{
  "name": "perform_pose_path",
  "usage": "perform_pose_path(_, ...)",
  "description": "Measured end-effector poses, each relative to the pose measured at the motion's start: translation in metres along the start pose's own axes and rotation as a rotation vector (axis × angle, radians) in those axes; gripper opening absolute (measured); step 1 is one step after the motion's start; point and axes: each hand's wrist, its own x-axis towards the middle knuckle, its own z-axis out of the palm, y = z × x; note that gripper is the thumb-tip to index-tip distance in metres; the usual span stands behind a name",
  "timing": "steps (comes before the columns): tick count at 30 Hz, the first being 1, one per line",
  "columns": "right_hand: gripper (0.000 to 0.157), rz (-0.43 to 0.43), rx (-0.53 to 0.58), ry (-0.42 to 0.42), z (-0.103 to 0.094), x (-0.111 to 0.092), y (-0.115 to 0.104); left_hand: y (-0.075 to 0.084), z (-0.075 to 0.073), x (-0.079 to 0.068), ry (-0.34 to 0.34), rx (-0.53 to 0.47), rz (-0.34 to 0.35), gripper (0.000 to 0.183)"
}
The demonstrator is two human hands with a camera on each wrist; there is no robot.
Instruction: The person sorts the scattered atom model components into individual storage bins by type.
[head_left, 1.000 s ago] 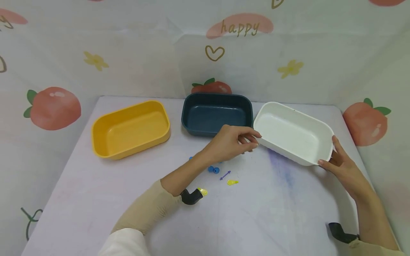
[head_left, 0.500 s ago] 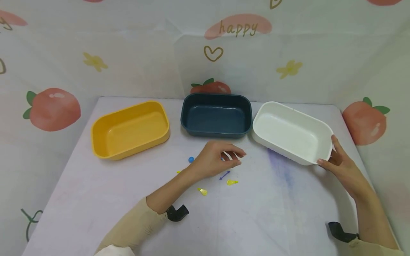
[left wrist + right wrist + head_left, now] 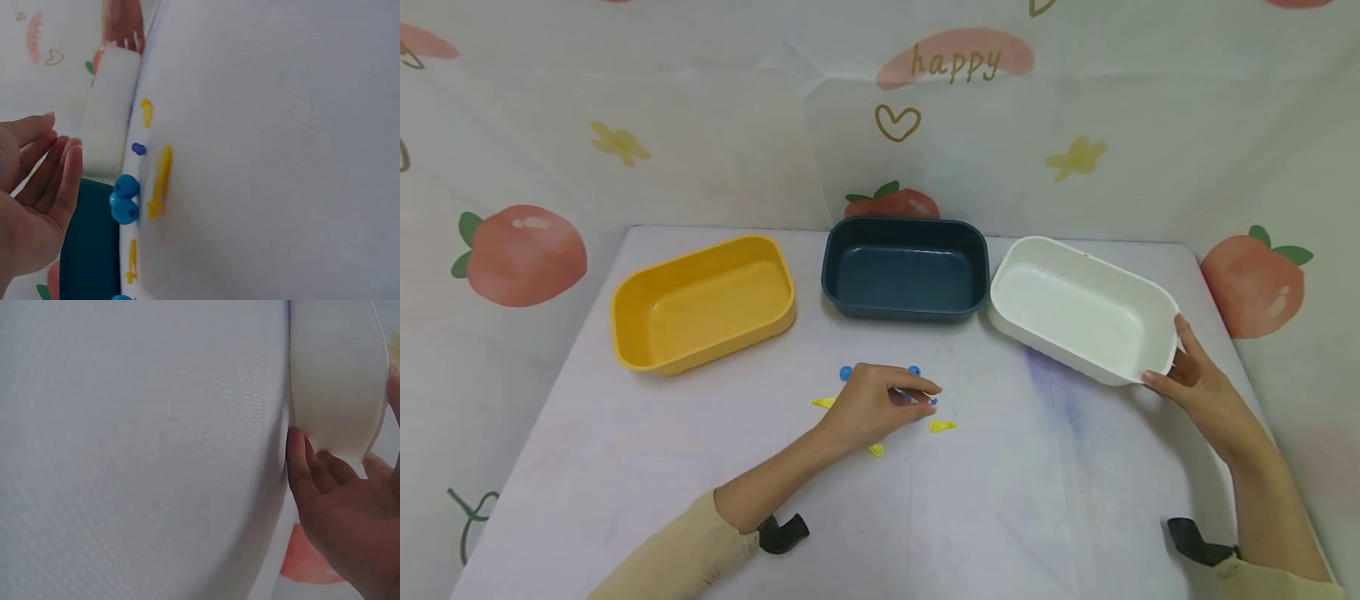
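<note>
My left hand [image 3: 872,404] reaches over the small pieces, thumb and fingers bent with a gap between them. Around a thin purple stick [image 3: 934,402] with knobbed ends its fingertips hover; the left wrist view has the stick [image 3: 139,149] on the table, apart from the fingers. Blue beads [image 3: 125,211] and yellow pieces [image 3: 161,181] lie close by, partly hidden by the hand in the head view. At the right, my right hand [image 3: 1206,396] grips the near right end of a white bin [image 3: 1075,354], thumb and fingers spread along its end wall [image 3: 340,394].
A dark blue bin [image 3: 906,315] stands at the back middle, close beside the white one. To the left sits a yellow bin [image 3: 730,350]. Behind the table [image 3: 985,517] hangs a printed cloth [image 3: 737,125].
My left hand has come from beside the white bin's left corner back and down to the left, over the purple stick. The right hand stays at the white bin.
</note>
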Motion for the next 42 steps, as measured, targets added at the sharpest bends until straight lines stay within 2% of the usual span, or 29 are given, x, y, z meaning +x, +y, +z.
perform_pose_path(5,0.089,0.016,0.006,0.001,0.001,0.000,-0.001,-0.007,0.001,-0.009,-0.026,0.022,-0.121,0.026)
perform_pose_path(10,0.089,0.036,0.001,0.004,0.001,0.000,-0.002,-0.012,-0.001,-0.016,-0.020,0.038,-0.164,0.023)
perform_pose_path(18,0.088,0.045,-0.005,0.002,0.001,-0.001,0.000,-0.018,0.002,-0.018,-0.040,0.110,-0.127,0.027)
perform_pose_path(22,0.088,0.037,0.001,-0.004,0.001,-0.001,0.001,-0.020,0.005,-0.018,-0.022,0.143,-0.112,0.028)
perform_pose_path(28,0.089,0.005,0.002,-0.001,0.000,-0.001,0.000,-0.021,0.013,-0.016,0.002,0.206,-0.121,0.022)
perform_pose_path(34,0.089,0.001,0.007,-0.008,0.000,-0.001,-0.001,-0.022,0.019,-0.013,0.025,0.277,-0.126,0.024)
perform_pose_path(42,0.089,0.003,0.007,-0.005,0.001,-0.001,0.000,-0.023,0.023,-0.010,0.037,0.299,-0.138,0.023)
